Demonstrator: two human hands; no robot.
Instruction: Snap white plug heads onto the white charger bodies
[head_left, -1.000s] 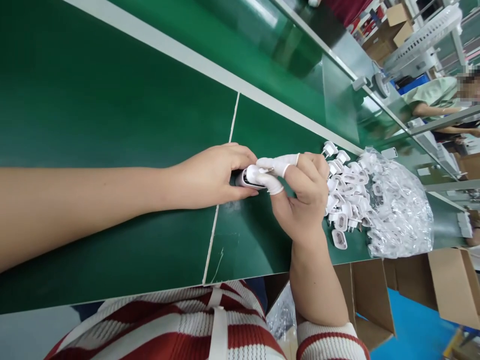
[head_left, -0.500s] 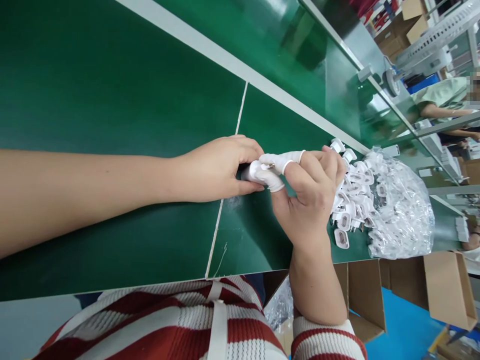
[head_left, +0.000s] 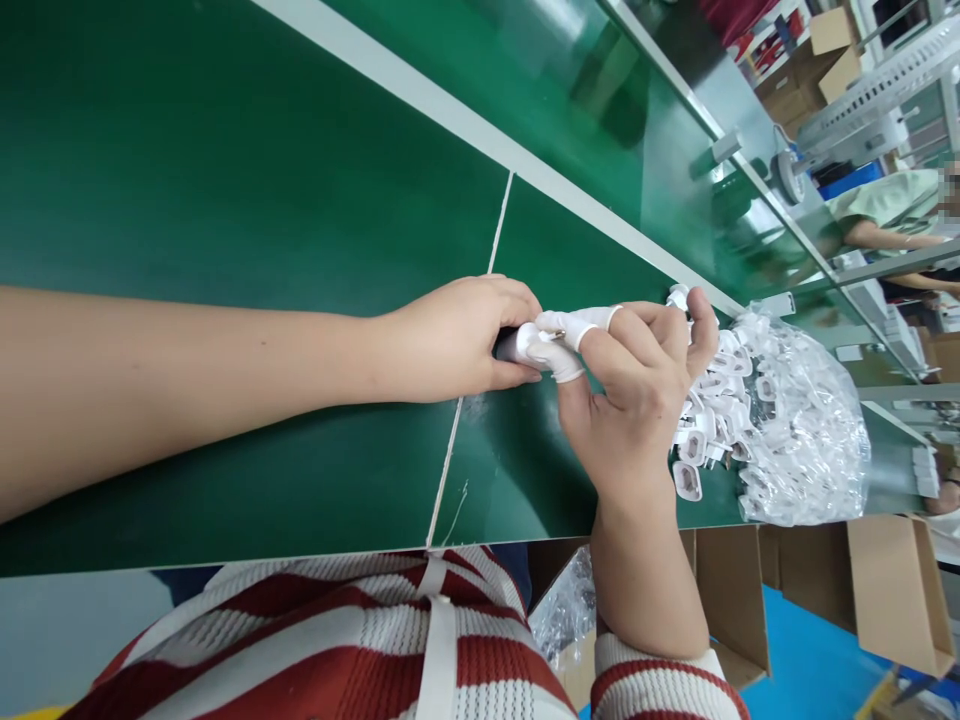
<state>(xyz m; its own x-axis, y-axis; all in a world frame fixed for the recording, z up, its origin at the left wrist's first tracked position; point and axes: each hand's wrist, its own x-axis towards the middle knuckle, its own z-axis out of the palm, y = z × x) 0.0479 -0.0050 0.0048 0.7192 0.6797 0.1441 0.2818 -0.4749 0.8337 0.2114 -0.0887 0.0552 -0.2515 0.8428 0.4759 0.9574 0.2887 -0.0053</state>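
Observation:
My left hand [head_left: 469,338] reaches in from the left, its fingers and thumb closed round a small white plastic piece [head_left: 521,345] over the green table [head_left: 225,210]. From the right, my right hand [head_left: 630,375] pinches the same piece between thumb and forefinger. White covers sit on those fingertips, and a small metal pin shows beside them. The outer fingers of my right hand are raised. Beyond it lies a heap of white plug parts [head_left: 716,390], partly hidden by the hand. Against the heap rests a clear plastic bag [head_left: 814,430] full of similar white parts.
Open cardboard boxes [head_left: 896,590] stand below the table's near edge at the right. A white strip [head_left: 420,95] runs along the table, with a raised metal rail [head_left: 780,205] behind it. A person in light green [head_left: 885,200] is across the line at the upper right.
Both hands and the white piece appear slightly further right in the view, as does the table seam. A finger of my right hand has lifted higher. The grip on the piece looks the same.

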